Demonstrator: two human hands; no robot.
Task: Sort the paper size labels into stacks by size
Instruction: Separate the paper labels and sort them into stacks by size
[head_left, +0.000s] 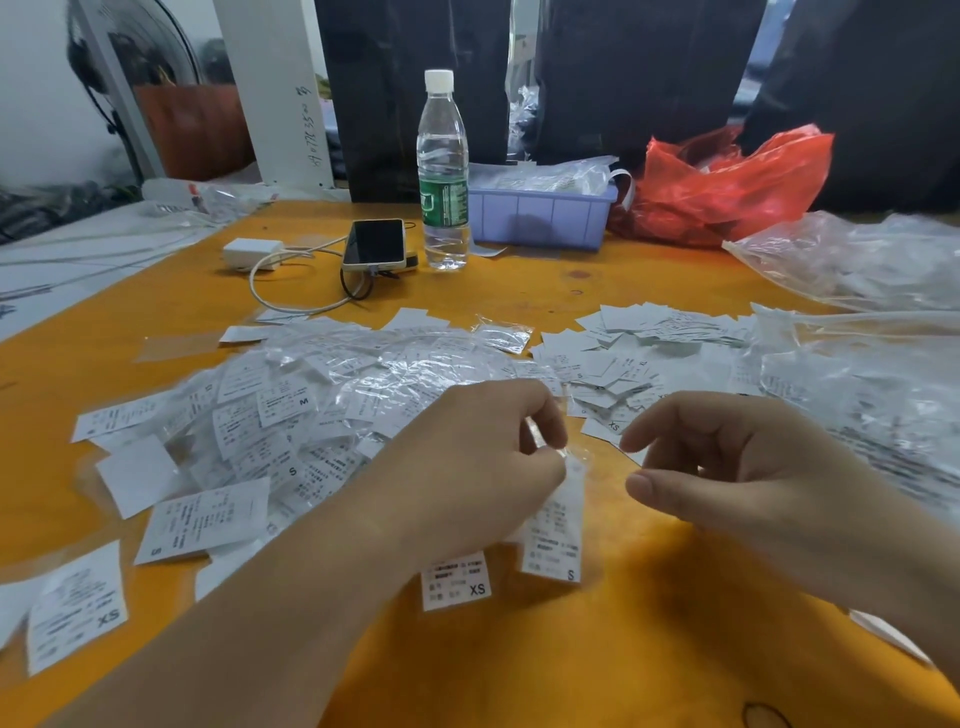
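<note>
My left hand (467, 467) pinches the top of a white paper label marked S (555, 530), which hangs in a clear sleeve above the orange table (597, 649). Beside it my right hand (737, 467) hovers with thumb and fingers loosely curved, holding nothing. Under my left wrist lies a label marked XS (457, 582). A large loose heap of labels in plastic sleeves (291, 415) covers the table's left and middle. A second scatter of bare labels (623, 358) lies behind my right hand. Another XS label (78, 608) sits at the near left.
A water bottle (443, 171), a phone (375, 244) with a white charger (253, 253) and cable, a purple bin (540, 215) and a red plastic bag (727, 182) stand at the back. Clear plastic bags (862, 322) of labels fill the right side.
</note>
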